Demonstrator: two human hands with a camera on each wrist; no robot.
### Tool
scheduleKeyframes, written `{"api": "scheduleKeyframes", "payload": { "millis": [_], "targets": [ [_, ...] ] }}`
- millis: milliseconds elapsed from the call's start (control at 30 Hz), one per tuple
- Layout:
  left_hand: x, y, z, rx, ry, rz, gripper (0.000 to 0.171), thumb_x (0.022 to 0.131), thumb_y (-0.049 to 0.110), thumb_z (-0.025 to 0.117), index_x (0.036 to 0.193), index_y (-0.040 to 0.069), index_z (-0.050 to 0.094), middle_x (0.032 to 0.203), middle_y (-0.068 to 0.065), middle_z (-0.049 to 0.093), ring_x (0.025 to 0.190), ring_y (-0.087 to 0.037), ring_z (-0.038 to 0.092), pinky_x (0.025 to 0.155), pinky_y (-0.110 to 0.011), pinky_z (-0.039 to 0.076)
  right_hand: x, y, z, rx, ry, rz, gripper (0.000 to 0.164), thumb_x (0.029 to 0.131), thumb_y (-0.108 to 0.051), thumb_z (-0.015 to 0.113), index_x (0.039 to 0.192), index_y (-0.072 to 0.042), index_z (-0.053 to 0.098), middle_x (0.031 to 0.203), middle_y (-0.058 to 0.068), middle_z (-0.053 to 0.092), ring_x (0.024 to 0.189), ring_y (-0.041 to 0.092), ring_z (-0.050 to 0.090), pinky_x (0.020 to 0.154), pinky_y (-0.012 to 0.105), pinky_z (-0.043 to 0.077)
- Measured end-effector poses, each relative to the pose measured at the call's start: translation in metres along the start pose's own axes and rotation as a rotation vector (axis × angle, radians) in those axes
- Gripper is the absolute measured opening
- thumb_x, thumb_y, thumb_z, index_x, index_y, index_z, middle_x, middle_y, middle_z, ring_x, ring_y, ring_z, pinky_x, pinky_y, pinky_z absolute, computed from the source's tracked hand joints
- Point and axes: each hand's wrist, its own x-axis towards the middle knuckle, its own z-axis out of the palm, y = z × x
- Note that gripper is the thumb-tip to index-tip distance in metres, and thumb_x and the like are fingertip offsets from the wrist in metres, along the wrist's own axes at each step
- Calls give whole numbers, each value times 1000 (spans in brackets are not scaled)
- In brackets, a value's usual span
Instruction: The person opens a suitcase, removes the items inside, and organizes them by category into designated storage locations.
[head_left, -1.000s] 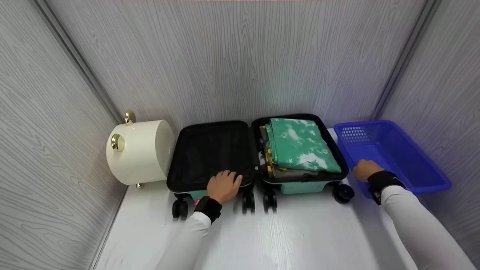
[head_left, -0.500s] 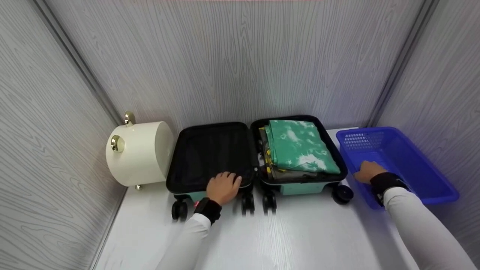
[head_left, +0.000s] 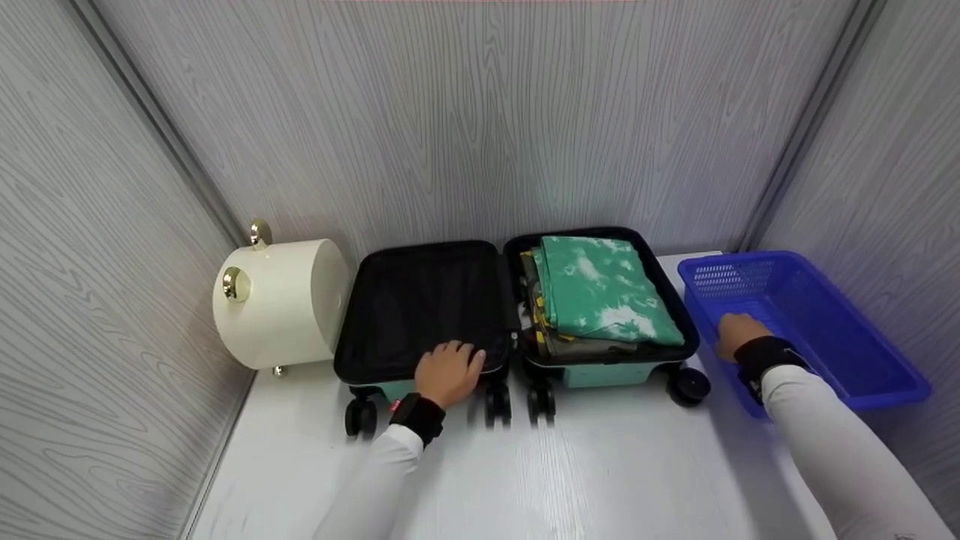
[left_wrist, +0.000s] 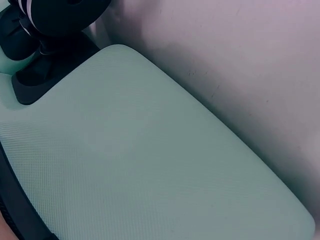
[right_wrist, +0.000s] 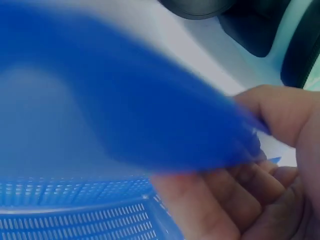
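Observation:
An open mint-green suitcase (head_left: pixel 607 375) lies spread in two halves with black lining. My left hand (head_left: pixel 448 375) rests on the front rim of its bare left half, fingers extended over the edge. In the left wrist view the ribbed mint shell (left_wrist: pixel 140 145) fills most of the picture. A folded green tie-dye cloth (head_left: pixel 600 289) lies on top of darker patterned fabric (head_left: pixel 577 348) in the right half. My right hand (head_left: pixel 739 336) grips the near left rim of a blue plastic basket (head_left: pixel 847 337), thumb on one side and fingers on the other.
A cream drum-shaped object (head_left: pixel 274 307) with gold knobs stands left of the suitcase. Black caster wheels (head_left: pixel 688 386) jut out in front of the suitcase on the white table (head_left: pixel 525 480). Grey wood-grain panels (head_left: pixel 480 120) enclose the back and sides.
The blue basket has shifted right and slightly nearer, away from the suitcase, with my right hand on its rim. My left hand and the suitcase have stayed put.

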Motion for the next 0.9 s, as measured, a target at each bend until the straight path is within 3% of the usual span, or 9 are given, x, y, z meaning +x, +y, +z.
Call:
{"api": "scheduleKeyframes", "payload": {
  "millis": [133, 400, 733, 900],
  "targets": [
    [1, 1, -2, 10, 10, 0, 56, 116, 48, 41, 142, 8, 71, 144, -19, 69, 134, -40, 65, 114, -60, 50, -3, -2, -4, -31, 47, -3, 14, 87, 4, 65, 92, 16, 70, 98, 40, 73, 90, 57, 73, 82, 68, 58],
    [1, 0, -3, 11, -5, -2, 57, 117, 49, 40, 143, 8, 70, 145, -19, 68, 135, -39, 64, 115, -59, 49, -9, -4, -12, -20, 106, 27, 8, 85, 6, 65, 86, 13, 70, 93, 38, 73, 82, 56, 72, 77, 69, 58],
    [1, 1, -5, 16, -6, 8, 55, 117, 46, 40, 143, 8, 70, 144, -19, 68, 135, -40, 64, 114, -59, 50, -19, -33, -17, -59, 280, -22, 14, 88, 9, 59, 81, 14, 70, 87, 39, 71, 78, 61, 70, 71, 71, 59],
    [0, 0, -1, 14, -23, 4, 57, 117, 47, 38, 144, 8, 69, 145, -19, 68, 136, -40, 64, 115, -60, 49, -25, -39, -23, -57, 358, 8, 18, 90, 7, 57, 86, 19, 69, 89, 43, 69, 80, 63, 69, 71, 73, 58]
  ]
}}
